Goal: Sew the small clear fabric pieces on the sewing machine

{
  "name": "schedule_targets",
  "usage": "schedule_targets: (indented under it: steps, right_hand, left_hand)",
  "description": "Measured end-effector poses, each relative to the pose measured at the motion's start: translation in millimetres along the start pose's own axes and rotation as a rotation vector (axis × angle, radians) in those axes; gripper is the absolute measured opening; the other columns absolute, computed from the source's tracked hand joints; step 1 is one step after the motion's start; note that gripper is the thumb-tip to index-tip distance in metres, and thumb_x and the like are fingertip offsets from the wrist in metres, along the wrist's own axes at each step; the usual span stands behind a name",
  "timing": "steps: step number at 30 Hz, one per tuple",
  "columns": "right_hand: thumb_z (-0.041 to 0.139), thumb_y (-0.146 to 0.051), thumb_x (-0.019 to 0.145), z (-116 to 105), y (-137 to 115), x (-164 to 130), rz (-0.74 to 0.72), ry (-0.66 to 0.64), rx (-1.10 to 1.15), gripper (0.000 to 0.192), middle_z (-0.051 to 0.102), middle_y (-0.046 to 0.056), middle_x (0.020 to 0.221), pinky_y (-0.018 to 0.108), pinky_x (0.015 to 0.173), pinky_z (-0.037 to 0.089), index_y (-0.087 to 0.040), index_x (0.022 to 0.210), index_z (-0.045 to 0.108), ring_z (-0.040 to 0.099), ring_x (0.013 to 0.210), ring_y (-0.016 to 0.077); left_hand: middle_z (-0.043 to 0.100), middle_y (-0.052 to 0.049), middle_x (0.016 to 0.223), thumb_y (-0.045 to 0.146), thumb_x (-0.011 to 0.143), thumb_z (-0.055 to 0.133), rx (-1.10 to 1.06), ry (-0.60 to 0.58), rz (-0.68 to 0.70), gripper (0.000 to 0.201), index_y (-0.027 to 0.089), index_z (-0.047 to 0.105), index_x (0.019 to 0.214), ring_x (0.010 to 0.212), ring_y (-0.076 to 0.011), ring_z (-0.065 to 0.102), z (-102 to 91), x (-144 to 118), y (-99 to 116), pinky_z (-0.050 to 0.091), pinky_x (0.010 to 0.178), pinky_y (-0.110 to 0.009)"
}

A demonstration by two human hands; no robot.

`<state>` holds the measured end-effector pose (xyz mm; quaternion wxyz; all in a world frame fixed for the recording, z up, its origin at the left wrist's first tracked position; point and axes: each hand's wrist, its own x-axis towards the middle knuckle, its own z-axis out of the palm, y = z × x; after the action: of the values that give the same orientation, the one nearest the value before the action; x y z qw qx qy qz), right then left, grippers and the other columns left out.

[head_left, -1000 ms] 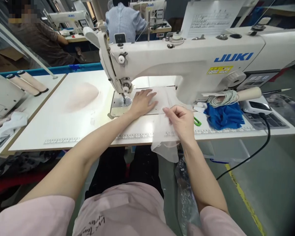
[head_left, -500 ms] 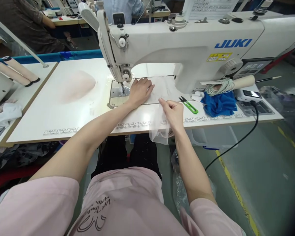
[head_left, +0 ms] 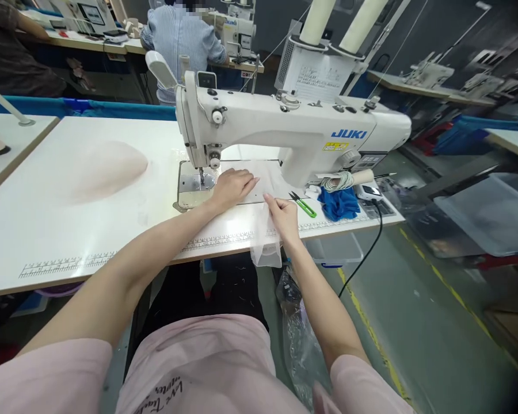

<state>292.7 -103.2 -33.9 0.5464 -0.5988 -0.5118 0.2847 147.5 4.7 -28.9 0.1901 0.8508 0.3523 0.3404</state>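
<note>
My left hand (head_left: 233, 188) lies palm down with its fingers stretched out, just right of the needle area of the white sewing machine (head_left: 259, 127). Under and beside it a sheer white fabric (head_left: 265, 246) is spread on the machine bed, and its lower end hangs over the table's front edge. My right hand (head_left: 284, 219) pinches this fabric between thumb and fingers near that edge. Green-handled thread snips (head_left: 304, 206) lie to the right of my right hand, blades toward the machine.
A crumpled blue cloth (head_left: 339, 204) and a coil of pale cord (head_left: 336, 181) sit under the machine's right end. The white table (head_left: 69, 230) carries a printed ruler (head_left: 216, 241) along its front. A person in a striped shirt (head_left: 179, 46) sits beyond.
The camera view has swung to the right and up, showing more of the room. Both hands keep about the same places on the fabric.
</note>
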Motion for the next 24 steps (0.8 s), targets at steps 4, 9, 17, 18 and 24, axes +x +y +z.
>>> schedule_targets:
  steps: [4, 9, 17, 18, 24]
  right_hand:
    - [0.051, -0.065, 0.088, 7.5, -15.1, 3.0, 0.008, 0.012, -0.002, 0.064, 0.041, -0.004, 0.04, 0.026, 0.054, 0.035, -0.02, 0.043, 0.047, 0.041, 0.044, 0.0098]
    - [0.05, -0.069, 0.086, 34.4, -39.6, 2.6, 0.028, -0.002, 0.039, 0.064, 0.047, -0.003, 0.043, 0.024, 0.052, 0.037, -0.02, 0.045, 0.05, 0.043, 0.045, 0.0091]
    - [0.054, -0.071, 0.084, 75.0, -58.8, -1.4, 0.276, -0.179, 0.2, 0.063, 0.04, -0.004, 0.039, 0.023, 0.04, 0.027, -0.021, 0.046, 0.046, 0.034, 0.038, 0.0078]
    - [0.05, -0.07, 0.086, 79.0, -58.1, -1.1, 0.254, -0.247, 0.201, 0.063, 0.044, -0.003, 0.042, 0.023, 0.041, 0.029, -0.02, 0.049, 0.05, 0.036, 0.04, 0.0081]
    - [0.074, -0.048, 0.079, 94.0, -56.1, 17.0, 0.152, -0.707, 0.111, 0.03, 0.071, 0.002, 0.095, 0.028, 0.077, 0.047, -0.024, 0.097, 0.072, 0.062, 0.087, 0.0157]
  left_hand:
    - [0.064, -0.004, 0.076, 0.051, 0.099, 0.034, -0.286, -0.129, -0.032, 0.048, 0.018, 0.057, 0.072, 0.073, -0.0181, 0.059, -16.4, -23.6, 18.0, 0.044, 0.073, -0.033]
    - [0.067, -0.004, 0.094, 0.056, 0.082, 0.066, -0.582, -0.256, -0.172, 0.04, 0.018, 0.056, 0.091, 0.08, -0.017, 0.064, -39.5, -62.8, 28.8, 0.051, 0.071, -0.031]
    - [0.072, -0.003, 0.082, 0.047, 0.089, 0.059, -0.881, -0.319, -0.386, 0.032, 0.017, 0.062, 0.078, 0.078, -0.0171, 0.069, -109.1, -98.7, -9.6, 0.052, 0.087, -0.039]
    - [0.071, -0.003, 0.08, 0.046, 0.089, 0.059, -0.899, -0.314, -0.404, 0.031, 0.017, 0.062, 0.076, 0.075, -0.016, 0.068, -117.0, -101.5, -14.5, 0.052, 0.086, -0.039]
    - [0.069, 0.0, 0.072, 0.034, 0.091, 0.058, -0.861, -0.323, -0.358, 0.025, 0.018, 0.063, 0.071, 0.077, -0.0142, 0.066, -141.2, -105.8, -34.9, 0.049, 0.089, -0.034]
